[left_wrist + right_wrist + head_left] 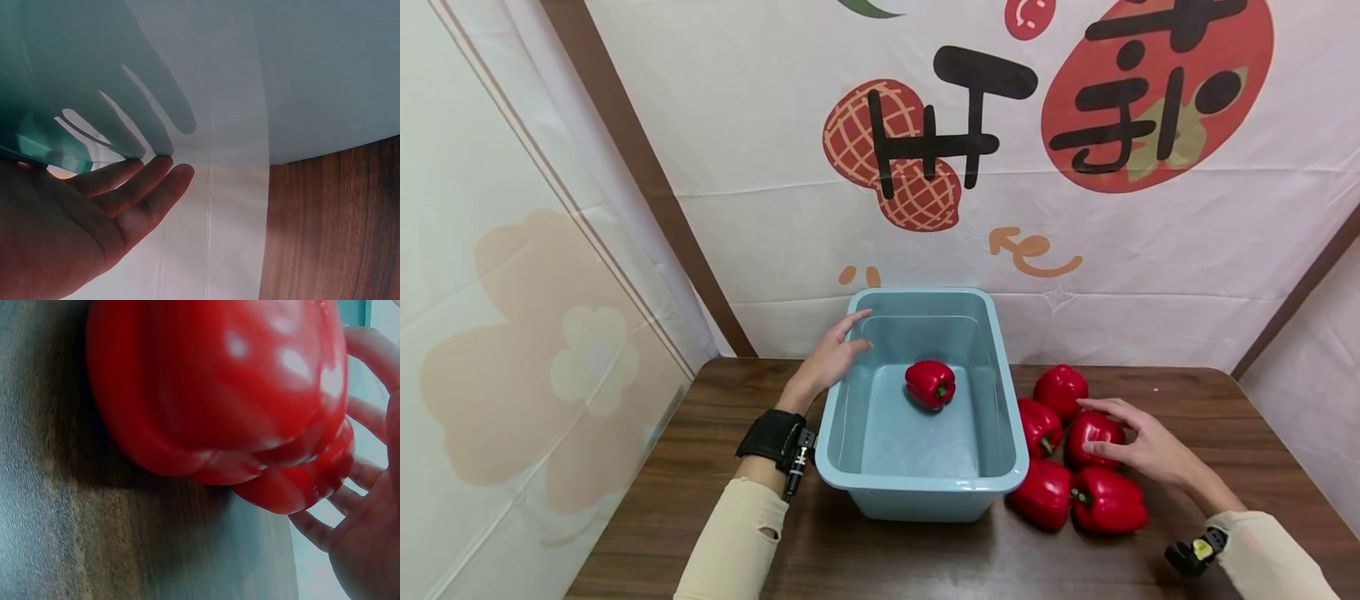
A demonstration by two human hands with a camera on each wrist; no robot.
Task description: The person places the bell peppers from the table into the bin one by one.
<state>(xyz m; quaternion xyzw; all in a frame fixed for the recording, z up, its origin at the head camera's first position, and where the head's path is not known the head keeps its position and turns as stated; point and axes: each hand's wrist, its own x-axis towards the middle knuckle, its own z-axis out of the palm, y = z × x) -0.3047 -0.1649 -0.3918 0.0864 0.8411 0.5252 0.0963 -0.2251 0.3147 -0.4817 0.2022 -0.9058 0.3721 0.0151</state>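
A light blue basin [917, 504] stands on the table with one red bell pepper [930, 384] lying inside. The left hand [831, 358] rests at the basin's left rim, thumb and a finger over the edge; in the left wrist view its other fingers [144, 194] lie straight along the outer wall [206, 81]. Several red peppers sit in a cluster right of the basin. The right hand [1138, 442] is at the middle pepper [1092, 439], fingers spread over its top and side. In the right wrist view the hand [369, 519] is relaxed beside a large pepper [219, 381]; firm contact cannot be told.
The brown wooden table [1187, 400] extends around the basin and peppers. A white printed cloth [760, 167] hangs behind the table's back edge, and another patterned cloth [527, 333] hangs at the left. A blue basin wall borders the left-hand peppers of the cluster.
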